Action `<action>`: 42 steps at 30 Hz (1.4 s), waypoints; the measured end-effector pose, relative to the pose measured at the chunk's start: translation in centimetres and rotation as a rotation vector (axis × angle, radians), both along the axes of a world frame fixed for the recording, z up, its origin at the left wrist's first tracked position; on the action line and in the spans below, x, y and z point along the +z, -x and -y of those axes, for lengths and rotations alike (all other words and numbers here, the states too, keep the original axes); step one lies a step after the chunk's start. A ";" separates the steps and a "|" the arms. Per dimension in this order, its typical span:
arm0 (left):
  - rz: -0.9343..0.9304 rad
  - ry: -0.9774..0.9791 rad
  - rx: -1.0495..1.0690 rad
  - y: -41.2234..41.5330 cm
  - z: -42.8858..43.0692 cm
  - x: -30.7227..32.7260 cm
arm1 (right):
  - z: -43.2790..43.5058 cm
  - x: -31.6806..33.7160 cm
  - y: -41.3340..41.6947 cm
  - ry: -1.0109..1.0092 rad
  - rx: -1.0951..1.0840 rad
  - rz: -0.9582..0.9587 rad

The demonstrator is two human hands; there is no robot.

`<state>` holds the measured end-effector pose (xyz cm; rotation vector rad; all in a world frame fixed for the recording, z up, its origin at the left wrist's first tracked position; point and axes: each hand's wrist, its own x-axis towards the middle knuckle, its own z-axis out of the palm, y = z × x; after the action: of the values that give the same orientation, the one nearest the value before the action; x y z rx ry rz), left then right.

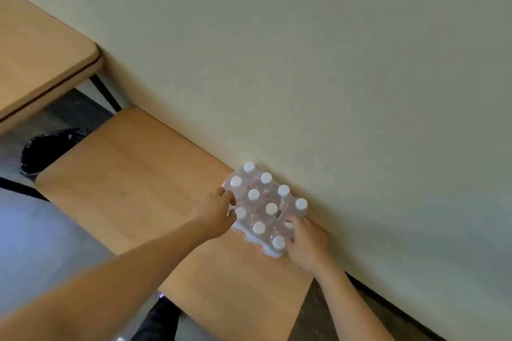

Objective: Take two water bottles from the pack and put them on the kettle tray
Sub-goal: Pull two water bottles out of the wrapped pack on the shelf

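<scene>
A shrink-wrapped pack of water bottles (264,209) sits on the tabletop (133,183) against the wall — left hand (217,214) gripping its near side, right hand (306,242) clutching its corner, apparently to steady it for opening.

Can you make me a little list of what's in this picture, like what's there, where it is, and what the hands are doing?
main thing: pack of water bottles, white caps, wrapped in clear plastic
where it sits: on a low wooden table, right against the wall
left hand: touching the pack's left side
right hand: touching the pack's near right corner
bottles taken out: none visible yet
kettle tray: not in view
other things: second wooden table at upper left, black bag on the floor
</scene>
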<state>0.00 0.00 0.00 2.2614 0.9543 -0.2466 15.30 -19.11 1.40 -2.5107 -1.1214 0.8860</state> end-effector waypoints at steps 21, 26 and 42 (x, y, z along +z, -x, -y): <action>0.075 -0.269 -0.288 -1.8 -3.5 -9.7 | -8.2 -7.0 -0.3 0.326 0.415 0.581; 0.106 -0.293 -0.262 -1.6 -3.1 -10.0 | -7.4 -6.7 -1.2 0.179 0.492 0.672; 0.133 -0.093 -0.239 -1.2 -3.9 -9.7 | -6.0 4.7 -0.9 -0.514 0.159 0.602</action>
<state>1.19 3.94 -9.72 2.4449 0.6386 -0.1550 16.23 -13.16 6.10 -2.2996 -1.4965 -0.1656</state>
